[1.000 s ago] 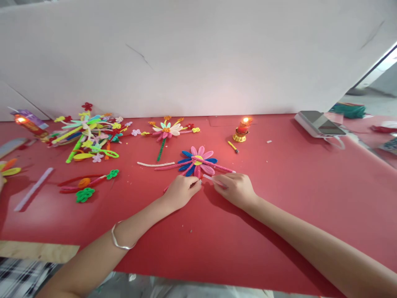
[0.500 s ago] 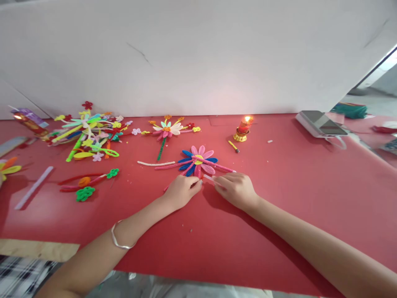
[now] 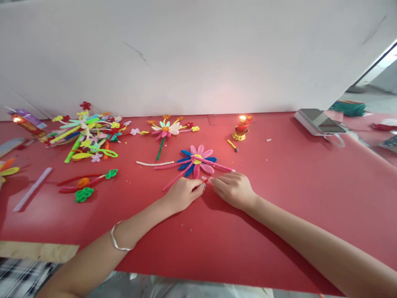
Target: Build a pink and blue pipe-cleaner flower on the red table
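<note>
My left hand (image 3: 182,192) is closed low over the red table, with a small red piece (image 3: 206,181) at its fingertips; its kind is too small to make out. My right hand (image 3: 234,189) faces it, fingers pinched around a short translucent white stick (image 3: 211,180), mostly hidden. A small whitish piece (image 3: 204,178) lies between the hands. Just beyond them lies a pipe-cleaner flower (image 3: 197,159) with pink and blue petals, a yellow centre and pink stems. One stem's pale tip is close to my right fingers. A white pipe cleaner (image 3: 155,164) lies to its left.
A lit red candle (image 3: 242,126) stands in a gold holder, near a short yellow stub (image 3: 232,145). Another lit candle (image 3: 27,124) is far left. Pipe-cleaner flowers (image 3: 83,132) are piled at left. A phone-like device (image 3: 321,121) lies at right, before the white wall (image 3: 198,58).
My hands have come slightly closer together. The white stick between them now shows less, and a small whitish piece lies beside the fingertips. My left fingertips have shifted slightly right.
</note>
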A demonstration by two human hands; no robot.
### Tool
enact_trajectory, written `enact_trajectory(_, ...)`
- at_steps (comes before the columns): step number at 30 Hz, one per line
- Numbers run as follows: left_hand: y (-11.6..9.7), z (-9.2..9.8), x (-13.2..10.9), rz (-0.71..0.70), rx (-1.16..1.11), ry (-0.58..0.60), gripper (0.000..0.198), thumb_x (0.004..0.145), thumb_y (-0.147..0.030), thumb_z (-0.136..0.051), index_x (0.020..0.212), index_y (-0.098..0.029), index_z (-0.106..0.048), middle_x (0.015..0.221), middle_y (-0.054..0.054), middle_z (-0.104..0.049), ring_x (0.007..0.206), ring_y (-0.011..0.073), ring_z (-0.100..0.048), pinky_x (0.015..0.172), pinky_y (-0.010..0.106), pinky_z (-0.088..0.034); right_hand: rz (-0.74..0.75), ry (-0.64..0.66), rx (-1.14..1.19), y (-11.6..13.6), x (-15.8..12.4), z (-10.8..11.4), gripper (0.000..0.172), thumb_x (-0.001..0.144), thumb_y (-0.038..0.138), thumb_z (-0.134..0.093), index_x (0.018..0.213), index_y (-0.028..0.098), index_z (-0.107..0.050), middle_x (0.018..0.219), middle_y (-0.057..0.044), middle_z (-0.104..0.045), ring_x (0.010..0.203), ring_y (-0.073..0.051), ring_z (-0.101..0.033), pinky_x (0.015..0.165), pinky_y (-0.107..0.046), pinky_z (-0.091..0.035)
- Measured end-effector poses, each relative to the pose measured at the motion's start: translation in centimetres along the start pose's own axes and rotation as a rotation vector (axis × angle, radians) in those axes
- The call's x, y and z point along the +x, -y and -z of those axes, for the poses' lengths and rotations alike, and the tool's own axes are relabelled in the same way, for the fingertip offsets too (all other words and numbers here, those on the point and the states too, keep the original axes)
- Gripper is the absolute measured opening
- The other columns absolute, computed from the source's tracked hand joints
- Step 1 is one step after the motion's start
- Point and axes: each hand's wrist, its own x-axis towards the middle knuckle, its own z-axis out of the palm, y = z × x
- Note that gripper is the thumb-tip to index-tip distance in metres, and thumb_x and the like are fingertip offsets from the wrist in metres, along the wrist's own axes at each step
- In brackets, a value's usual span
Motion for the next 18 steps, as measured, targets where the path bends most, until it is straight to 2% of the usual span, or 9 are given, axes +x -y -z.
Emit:
enact_trajectory(3, 0.0, 0.1, 0.1, 0.044, -0.068, 0.005, 0.033, 0.086, -0.030, -0.039, 0.065, -0.014, -0.060, 0.055, -0.001, -0.053, 0.052, 0.0089, -0.043, 0.052, 0.021, -0.030, -0.028, 0.049, 0.009, -0.1, -0.1, 0.0, 0.031, 0.084, 0.016, -0.044, 0.056, 0.018, -0.057, 0.045, 0.002, -0.049, 0.046, -0.007, -0.038, 0.049, -0.025, -0.022)
enact_trajectory(6, 0.0, 0.4, 0.2, 0.107, -0.140, -0.006, 0.035, 0.086, -0.032, -0.038, 0.067, -0.014, -0.062, 0.057, -0.001, -0.055, 0.053, 0.0096, -0.045, 0.052, 0.021, -0.031, -0.059, 0.041, 0.034, -0.2, -0.3, -0.1, 0.029, 0.083, 0.015, -0.044, 0.059, 0.019, -0.059, 0.045, 0.003, -0.049, 0.046, -0.007, -0.040, 0.049, -0.025, -0.022)
enact_trajectory(10, 0.1, 0.9, 0.3, 0.182, -0.192, -0.043, 0.035, 0.086, -0.034, -0.040, 0.067, -0.014, -0.061, 0.043, -0.006, -0.038, 0.044, 0.0080, -0.036, 0.046, 0.020, -0.026, -0.102, -0.012, 0.077, -0.3, -0.4, -0.5, 0.023, 0.079, 0.012, -0.046, 0.062, 0.019, -0.060, 0.046, 0.003, -0.052, 0.045, -0.007, -0.042, 0.048, -0.024, -0.022)
enact_trajectory(14, 0.2, 2.3, 0.4, 0.218, -0.284, -0.154, 0.034, 0.085, -0.037, -0.040, 0.071, -0.015, -0.061, 0.040, -0.007, -0.035, 0.039, 0.0075, -0.034, 0.044, 0.020, -0.027, -0.228, 0.005, 0.134, -0.4, -0.5, -0.8, 0.019, 0.074, 0.013, -0.048, 0.063, 0.020, -0.060, 0.049, 0.003, -0.055, 0.046, -0.007, -0.045, 0.047, -0.022, -0.023)
enact_trajectory(18, 0.6, 4.4, 0.7, 0.266, -0.338, -0.346, 0.032, 0.085, -0.034, -0.038, 0.073, -0.014, -0.060, 0.038, -0.007, -0.034, 0.035, 0.0072, -0.032, 0.041, 0.020, -0.027, -0.403, 0.011, 0.179, -0.5, -0.4, -0.8, 0.014, 0.075, 0.020, -0.049, 0.067, 0.020, -0.061, 0.050, 0.003, -0.054, 0.044, -0.007, -0.043, 0.045, -0.021, -0.023)
